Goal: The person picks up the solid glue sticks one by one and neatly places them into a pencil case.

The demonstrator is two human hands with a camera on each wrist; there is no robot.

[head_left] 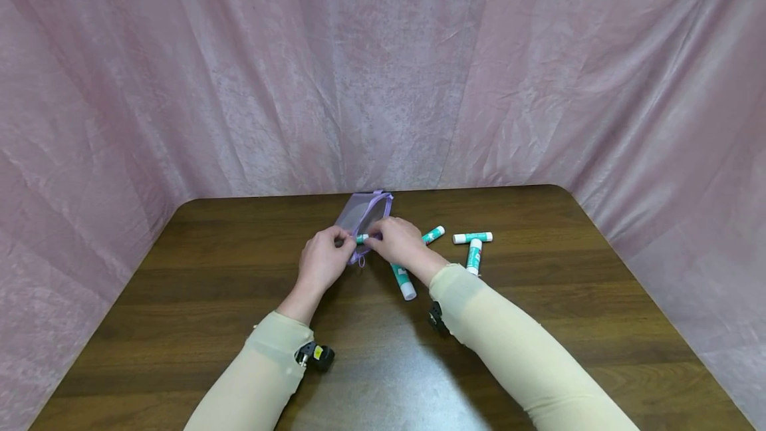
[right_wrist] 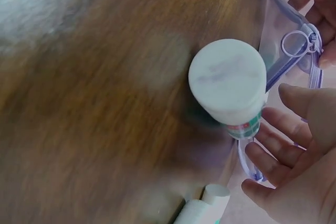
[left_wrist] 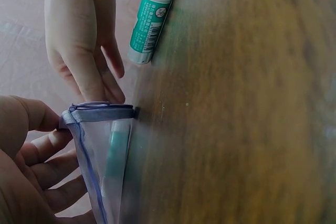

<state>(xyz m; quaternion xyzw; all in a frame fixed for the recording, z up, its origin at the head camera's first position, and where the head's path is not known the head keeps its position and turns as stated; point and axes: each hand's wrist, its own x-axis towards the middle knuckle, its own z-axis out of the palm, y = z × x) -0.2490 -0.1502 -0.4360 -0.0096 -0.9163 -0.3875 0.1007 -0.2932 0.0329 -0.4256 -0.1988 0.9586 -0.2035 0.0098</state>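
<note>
A purple mesh zipper pouch [head_left: 359,211] lies near the table's far edge with its zipper side open. My left hand [head_left: 323,259] pinches the pouch's near edge between thumb and forefinger. Through the mesh a green-and-white glue stick [left_wrist: 117,150] shows inside the pouch. My right hand [head_left: 397,239] is at the pouch's mouth. Its loosely bent fingers [right_wrist: 281,145] and thumb stand apart in the right wrist view, with nothing seen gripped between them. Close beside the right hand lies another glue stick [head_left: 403,283], its white end [right_wrist: 228,74] facing the right wrist camera.
More glue sticks lie right of the right hand: one slanted [head_left: 433,235], one crosswise [head_left: 473,237], and one lengthwise [head_left: 474,257], partly hidden by the right arm. The brown wooden table [head_left: 239,271] ends at a pink curtain [head_left: 299,85].
</note>
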